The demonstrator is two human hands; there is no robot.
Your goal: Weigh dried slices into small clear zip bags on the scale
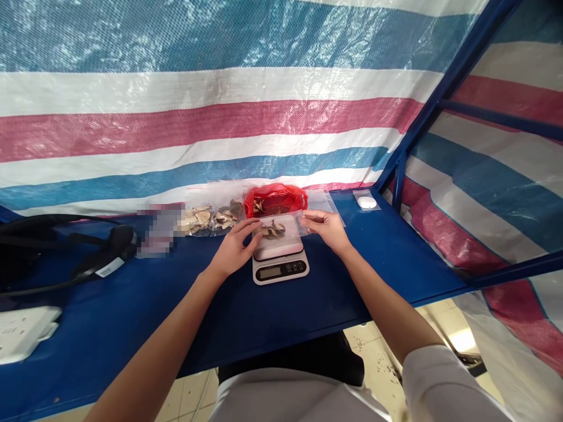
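Note:
A clear zip bag [290, 226] with a few dark dried slices [273, 230], which look like dried mushroom, lies sideways over the white kitchen scale [281, 274]. My right hand [328, 228] pinches the bag's right end between thumb and fingers. At the other end, my left hand [237, 246] is closed on the bag's left edge, thumb and fingers beside the slices. The scale's small display shows no figures I can read. Just behind the scale, a red plastic bag [253, 199] stands open with more dried slices inside.
Filled clear bags of dried slices [196, 220] lie left of the red bag. A small bag with a white case [366, 203] sits at right. Black headphones [123, 243] and a white power strip [26, 331] occupy the left. Striped sheeting [197, 129] walls the blue table's back.

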